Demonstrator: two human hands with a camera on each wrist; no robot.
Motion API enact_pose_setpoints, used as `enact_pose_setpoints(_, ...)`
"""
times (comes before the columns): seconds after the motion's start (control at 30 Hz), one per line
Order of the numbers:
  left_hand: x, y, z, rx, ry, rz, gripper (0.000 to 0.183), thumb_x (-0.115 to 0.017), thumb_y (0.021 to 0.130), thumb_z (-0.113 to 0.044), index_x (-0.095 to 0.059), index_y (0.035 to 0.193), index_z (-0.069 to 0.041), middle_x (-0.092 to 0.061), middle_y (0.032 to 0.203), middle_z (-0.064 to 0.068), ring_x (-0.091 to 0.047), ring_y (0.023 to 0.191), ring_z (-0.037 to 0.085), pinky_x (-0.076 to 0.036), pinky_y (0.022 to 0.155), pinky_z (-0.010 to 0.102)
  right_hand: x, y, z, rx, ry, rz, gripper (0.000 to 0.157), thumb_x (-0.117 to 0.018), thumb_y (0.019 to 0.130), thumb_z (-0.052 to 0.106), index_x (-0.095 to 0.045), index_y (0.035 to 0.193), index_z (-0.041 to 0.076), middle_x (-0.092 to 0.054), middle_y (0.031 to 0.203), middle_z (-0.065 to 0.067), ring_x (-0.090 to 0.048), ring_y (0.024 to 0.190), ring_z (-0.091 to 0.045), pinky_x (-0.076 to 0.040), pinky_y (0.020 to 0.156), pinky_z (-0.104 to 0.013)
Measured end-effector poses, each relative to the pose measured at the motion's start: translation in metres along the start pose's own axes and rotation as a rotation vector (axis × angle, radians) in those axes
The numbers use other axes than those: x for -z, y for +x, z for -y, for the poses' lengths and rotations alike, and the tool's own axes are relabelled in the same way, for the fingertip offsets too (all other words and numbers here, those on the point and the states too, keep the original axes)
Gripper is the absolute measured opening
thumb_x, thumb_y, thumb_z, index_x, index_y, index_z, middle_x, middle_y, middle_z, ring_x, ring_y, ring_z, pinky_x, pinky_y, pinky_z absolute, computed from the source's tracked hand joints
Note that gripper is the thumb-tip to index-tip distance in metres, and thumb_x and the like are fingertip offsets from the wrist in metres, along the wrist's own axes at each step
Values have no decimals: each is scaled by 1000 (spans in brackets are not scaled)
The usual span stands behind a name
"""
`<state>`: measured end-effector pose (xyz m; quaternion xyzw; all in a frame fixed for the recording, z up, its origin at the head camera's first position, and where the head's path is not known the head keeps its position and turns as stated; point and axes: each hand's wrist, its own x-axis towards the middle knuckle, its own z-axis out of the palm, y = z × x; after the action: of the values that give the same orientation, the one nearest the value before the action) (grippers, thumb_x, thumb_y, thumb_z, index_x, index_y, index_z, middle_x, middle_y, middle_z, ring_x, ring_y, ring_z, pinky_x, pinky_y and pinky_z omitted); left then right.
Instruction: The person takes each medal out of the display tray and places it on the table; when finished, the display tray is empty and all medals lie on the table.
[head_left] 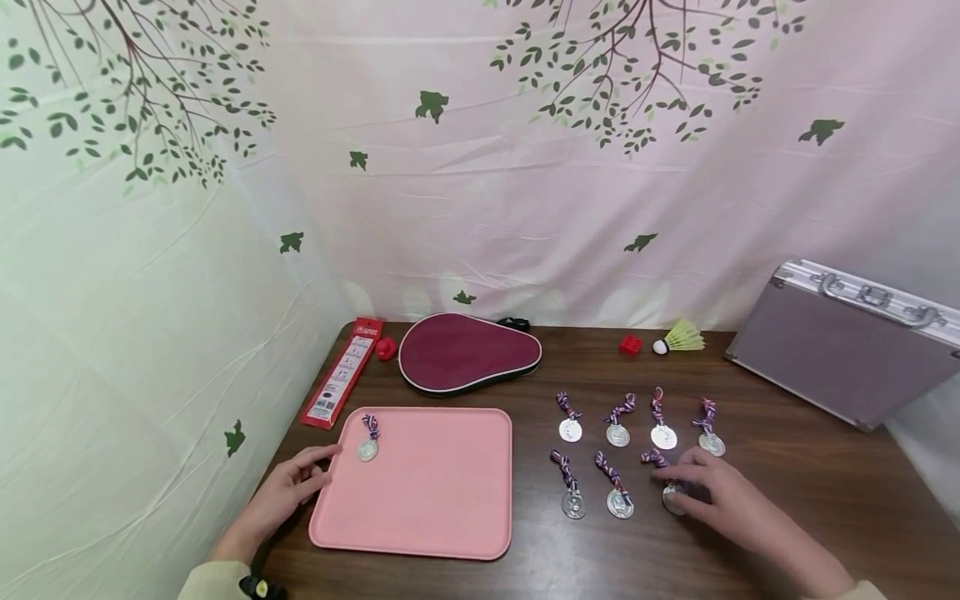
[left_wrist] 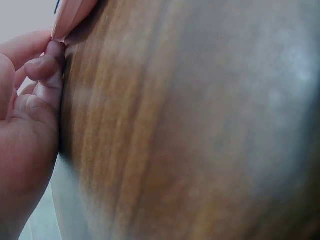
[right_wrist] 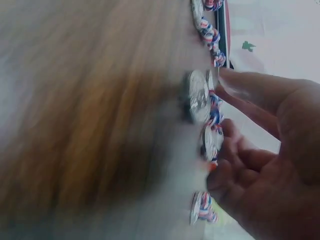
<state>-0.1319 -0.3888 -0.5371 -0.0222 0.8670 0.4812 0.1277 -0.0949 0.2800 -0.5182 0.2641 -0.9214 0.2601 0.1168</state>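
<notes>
A pink rectangular tray (head_left: 420,508) lies on the table with one medal (head_left: 367,450) near its upper left corner. My left hand (head_left: 288,487) is at the tray's left edge, its fingertips touching the rim, also visible at the top of the left wrist view. To the right lie several silver medals with knotted red, white and blue ribbons, in two rows. Over the nearest right medal (head_left: 672,500) is my right hand (head_left: 716,492), thumb and fingers apart around it. In the right wrist view, this medal (right_wrist: 198,97) stays on the table between the parted fingers.
Along the back are a red-and-white packet (head_left: 343,375), a small red object (head_left: 386,348), a dark red paddle case (head_left: 468,354), a red toy brick (head_left: 631,345) and a yellow shuttlecock (head_left: 681,338). A silver-edged case (head_left: 840,350) stands at the right. Fabric walls border the table.
</notes>
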Motion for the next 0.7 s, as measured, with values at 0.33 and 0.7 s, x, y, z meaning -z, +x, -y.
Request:
enact_pose_setpoints(0.33, 0, 0, 3, -6, 4, 0, 43, -68, 88, -32, -58, 129, -29, -54, 116, 5, -50, 86, 26, -42, 62, 28, -20, 59, 39, 15, 66, -73, 24, -76, 79, 10, -71, 100, 22, -60, 95, 13, -57, 86, -3, -45, 76, -23)
enact_pose_setpoints(0.7, 1, 1, 5, -41, 4, -11, 41, -67, 89, -27, -59, 129, -30, -54, 116, 4, -50, 85, 26, -43, 61, 28, -69, 140, 104, 92, 125, 52, 17, -68, 86, 17, -70, 104, 19, -60, 94, 11, -56, 84, -1, -48, 75, -28)
